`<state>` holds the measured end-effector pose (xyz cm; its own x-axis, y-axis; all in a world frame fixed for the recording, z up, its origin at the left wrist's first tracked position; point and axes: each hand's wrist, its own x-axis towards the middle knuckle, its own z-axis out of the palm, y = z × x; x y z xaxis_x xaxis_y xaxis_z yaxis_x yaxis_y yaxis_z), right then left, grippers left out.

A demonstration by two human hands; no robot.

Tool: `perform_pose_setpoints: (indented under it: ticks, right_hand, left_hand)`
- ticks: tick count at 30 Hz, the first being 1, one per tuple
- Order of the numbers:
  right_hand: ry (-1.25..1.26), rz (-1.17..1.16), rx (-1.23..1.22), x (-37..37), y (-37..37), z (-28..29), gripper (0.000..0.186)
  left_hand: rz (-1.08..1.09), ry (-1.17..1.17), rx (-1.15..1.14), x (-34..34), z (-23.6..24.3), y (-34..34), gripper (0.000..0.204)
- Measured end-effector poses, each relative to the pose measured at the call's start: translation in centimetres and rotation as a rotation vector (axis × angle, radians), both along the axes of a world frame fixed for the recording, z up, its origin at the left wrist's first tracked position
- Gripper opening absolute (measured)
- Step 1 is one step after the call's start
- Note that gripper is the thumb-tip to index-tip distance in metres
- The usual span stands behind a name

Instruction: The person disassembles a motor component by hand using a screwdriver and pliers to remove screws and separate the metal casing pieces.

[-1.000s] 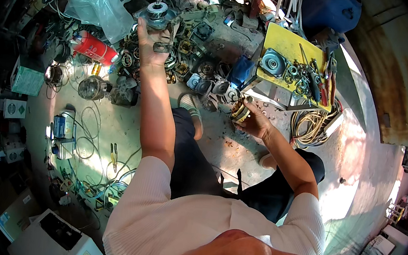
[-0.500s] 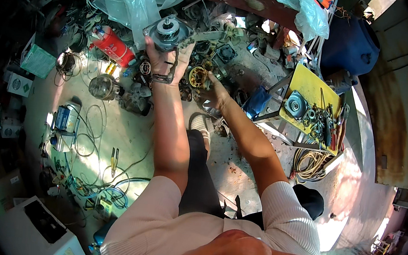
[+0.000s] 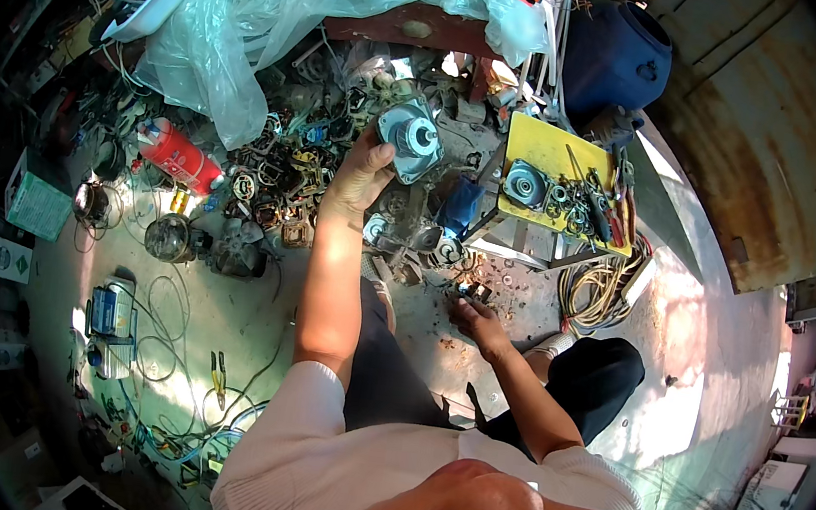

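My left hand [image 3: 361, 173] is raised over a heap of metal parts and grips a round grey motor housing [image 3: 411, 140] by its lower edge. My right hand [image 3: 477, 320] is low on the stained concrete floor, its fingers closed on a small dark metal part [image 3: 472, 292] among scattered bits. My legs in dark trousers stretch out between the two arms.
A heap of motor parts and copper coils [image 3: 286, 176] lies ahead. A yellow tray [image 3: 551, 150] of tools and bearings stands at right, a coiled hose [image 3: 597, 289] beside it. A red canister [image 3: 176, 156], clear plastic sheet [image 3: 254, 16], blue barrel [image 3: 613, 59], pliers [image 3: 217, 374] and wires surround me.
My left hand has carried the motor housing rightward over the pile. My right hand has dropped from the parts heap to the floor and closed on a small part. My view has swung left.
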<state>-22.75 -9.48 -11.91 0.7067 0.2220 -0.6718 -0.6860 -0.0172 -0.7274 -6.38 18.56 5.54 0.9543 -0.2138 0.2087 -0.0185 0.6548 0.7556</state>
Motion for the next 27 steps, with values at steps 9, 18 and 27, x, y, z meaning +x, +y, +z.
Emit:
perform_pose_setpoints:
  ticks: [9, 18, 27]
  right_hand:
    - [-0.807, -0.287, -0.140, -2.1, -4.6, 20.1, 0.034]
    - [-0.546, 0.233, -0.120, -4.6, -6.1, 22.7, 0.042]
    - [-0.648, 0.362, -0.155, -7.2, -4.6, 26.2, 0.036]
  left_hand:
    - [-0.385, -0.187, 0.362, -7.6, 2.3, -10.4, 0.104]
    - [-0.315, -0.358, 0.619, -16.3, 2.9, -12.9, 0.109]
    - [-0.152, -0.808, 1.120, -19.4, 8.2, -11.8, 0.096]
